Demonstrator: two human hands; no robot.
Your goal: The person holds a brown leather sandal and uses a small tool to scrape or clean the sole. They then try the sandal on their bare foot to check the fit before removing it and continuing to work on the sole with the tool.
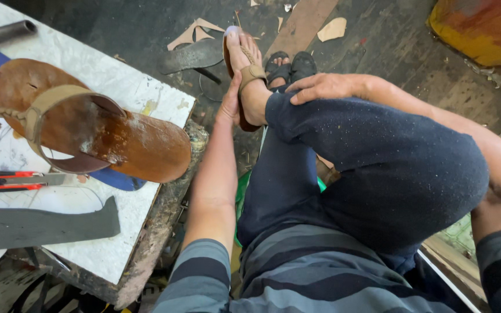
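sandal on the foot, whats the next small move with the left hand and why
Probably slide the left hand along the sandal sole to seat it. The strap already crosses the foot, the hand only cups the sole's edge, and the right hand rests on the knee.

Striped long sleeves [204,272] here, broad bands of grey-blue and dark navy, the same stripes running across the shirt front [314,278] at six o'clock. Both sleeves are pushed up, forearms bare. Dark navy trousers [389,168] fill the centre, the cloth dusted with pale specks. Up at twelve o'clock, a bare foot wears a tan strapped sandal [249,75].
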